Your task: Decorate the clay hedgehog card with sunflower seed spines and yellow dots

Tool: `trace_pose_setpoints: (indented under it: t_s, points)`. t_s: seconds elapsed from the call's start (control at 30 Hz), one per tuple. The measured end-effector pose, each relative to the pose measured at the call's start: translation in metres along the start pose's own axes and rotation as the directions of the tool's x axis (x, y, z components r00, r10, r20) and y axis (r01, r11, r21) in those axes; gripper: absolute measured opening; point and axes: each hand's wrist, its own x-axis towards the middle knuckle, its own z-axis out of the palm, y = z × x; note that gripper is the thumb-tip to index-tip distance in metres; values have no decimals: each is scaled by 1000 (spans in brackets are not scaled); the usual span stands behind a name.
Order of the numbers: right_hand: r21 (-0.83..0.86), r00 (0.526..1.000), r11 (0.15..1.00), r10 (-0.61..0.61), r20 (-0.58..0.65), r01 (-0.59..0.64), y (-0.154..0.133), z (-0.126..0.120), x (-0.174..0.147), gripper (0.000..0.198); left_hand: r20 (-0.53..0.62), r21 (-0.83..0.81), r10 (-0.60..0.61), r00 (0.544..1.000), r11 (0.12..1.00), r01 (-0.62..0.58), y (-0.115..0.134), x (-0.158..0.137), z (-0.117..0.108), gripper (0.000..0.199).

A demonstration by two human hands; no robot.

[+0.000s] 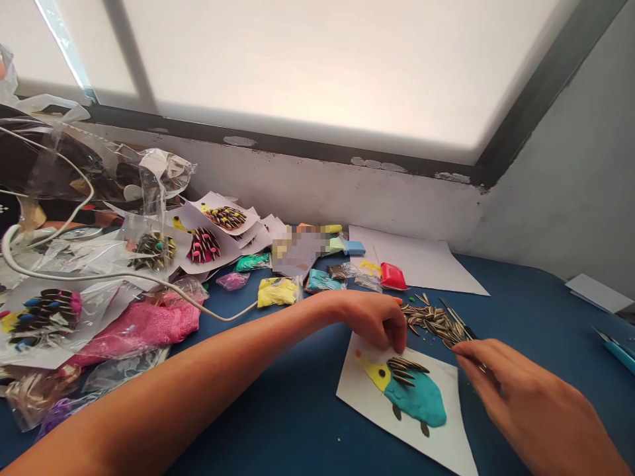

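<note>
L hand [378, 318] is bent over the far edge of the card [449, 373], fingers curled down; can't tell if there's smth. b/w the fingertips. R hand [538, 400] is just off the card's R edge, thumb & index finger close tog. near the seed pile [431, 320]; can't tell what, if anything, it's grasping. Card lies flat on the blue tabletop [288, 396], set at an angle, under & b/w the hands. On it: a clay hedgehog [421, 400] w/ teal body, yellow face, dark eye, orange nose. A few striped seeds [404, 371] fan out behind the face, plus 2 dark pcs. along the underside (like little feet).

Seed pile sits just past the card, w/ a thin dark-handled tool [465, 325] by its R side. Behind: red packet [393, 276], blue packet [323, 281], yellow packet [276, 291], then a white sheet [421, 258] near the wall [297, 178]. Over on the L, several seed-covered hedgehog cards [225, 218], pink fabric [143, 329] & clear plastic bags, w/ a white cable [149, 279] running across. Far R: folded paper [598, 293] & a blue pointed tool [619, 354]
</note>
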Motion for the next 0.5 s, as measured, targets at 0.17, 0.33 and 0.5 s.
trace_pose_setpoints:
  t_s: [0.17,0.33,0.5]
  points:
    - [69,997,997,34,62,-38,5,8,5,49,-5,0,-17,1000,1000,17,0,-2,-1,31]
    - [153,990,988,-26,139,5,-2,13,19,39,11,15,-42,999,999,41,0,-1,-1,38]
    - [122,968,992,-40,249,10,-5,27,38,29,-2,22,-82,997,996,82,3,-1,0,46]
